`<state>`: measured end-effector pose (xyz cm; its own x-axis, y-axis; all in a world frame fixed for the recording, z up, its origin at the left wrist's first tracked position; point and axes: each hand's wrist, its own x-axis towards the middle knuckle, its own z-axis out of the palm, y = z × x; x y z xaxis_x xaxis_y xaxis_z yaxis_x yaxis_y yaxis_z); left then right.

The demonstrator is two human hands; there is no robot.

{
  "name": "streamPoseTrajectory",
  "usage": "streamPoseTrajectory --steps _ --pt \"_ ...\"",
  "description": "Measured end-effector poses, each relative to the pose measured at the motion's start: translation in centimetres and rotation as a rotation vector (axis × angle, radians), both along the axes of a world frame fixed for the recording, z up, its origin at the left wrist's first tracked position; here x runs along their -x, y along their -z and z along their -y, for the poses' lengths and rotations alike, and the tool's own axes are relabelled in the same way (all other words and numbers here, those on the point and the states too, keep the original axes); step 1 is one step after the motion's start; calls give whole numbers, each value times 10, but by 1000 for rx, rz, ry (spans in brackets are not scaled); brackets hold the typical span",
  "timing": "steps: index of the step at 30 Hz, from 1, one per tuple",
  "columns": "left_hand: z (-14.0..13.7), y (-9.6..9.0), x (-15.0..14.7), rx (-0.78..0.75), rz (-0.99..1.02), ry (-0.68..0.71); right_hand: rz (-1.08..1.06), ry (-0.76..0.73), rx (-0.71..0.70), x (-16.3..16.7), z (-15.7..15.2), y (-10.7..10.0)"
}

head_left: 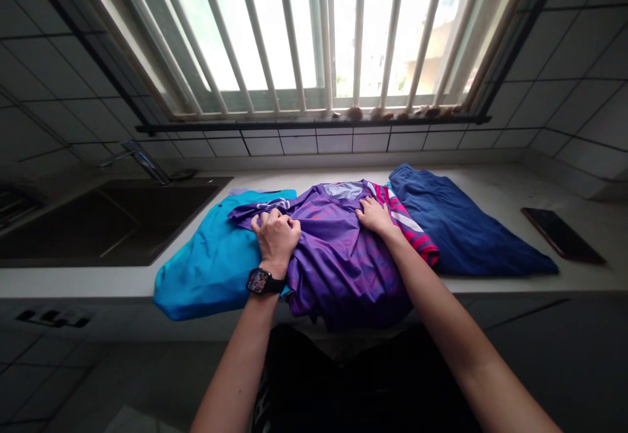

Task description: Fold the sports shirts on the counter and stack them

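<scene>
A purple short-sleeved shirt (pixel 338 250) with a pink-and-white striped right sleeve is spread on the counter, its collar toward the window and its lower edge over the front edge. My left hand (pixel 276 235), with a black watch on the wrist, is closed on the fabric near the left sleeve. Creases run from it across the chest. Lying on the cloth beside the collar, my right hand (pixel 375 216) has its fingers slightly apart. A bright blue folded garment (pixel 206 256) lies partly under the left sleeve. On the other side, the striped sleeve overlaps a navy folded garment (pixel 471 224).
A dark sink (pixel 98 224) with a chrome faucet (pixel 147 161) is set in the left of the white counter (pixel 510 184). A phone (pixel 564 235) lies at the right. Beyond is a barred window (pixel 314 40), with small roundish objects (pixel 354 113) along its sill.
</scene>
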<state>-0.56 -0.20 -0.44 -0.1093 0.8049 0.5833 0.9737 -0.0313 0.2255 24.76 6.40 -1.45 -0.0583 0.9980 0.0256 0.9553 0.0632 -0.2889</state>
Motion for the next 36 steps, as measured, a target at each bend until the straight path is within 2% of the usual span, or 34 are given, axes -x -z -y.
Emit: streamPoseTrajectory --steps 4,7,12,18,20,24,26,29,31,33,36 --pt "-2 -2 -2 27 -27 148 54 -18 70 -3 -6 5" --pt "-4 0 -2 63 -17 203 88 -16 79 -3 -13 8" --pt "-7 6 0 123 4 188 95 -35 34 -5 -23 7" --pt "-9 11 3 238 -82 204 85 -36 -70 -3 -18 7" --pt "-8 7 2 258 -82 263 88 -62 -85 -2 -13 6" --pt "-5 -2 1 330 -81 489 102 -130 -70 -2 -4 5" --pt "-5 -3 0 322 -97 546 106 -152 -54 -2 1 5" --pt "-5 0 -3 256 -128 524 109 -189 -37 -2 7 6" --pt "-6 0 -6 265 -159 480 112 -204 -38 -2 10 7" --pt "-4 -4 -9 339 -200 432 116 -209 -42 -1 15 8" --pt "6 -24 -11 493 -268 363 118 -214 -52 1 25 11"
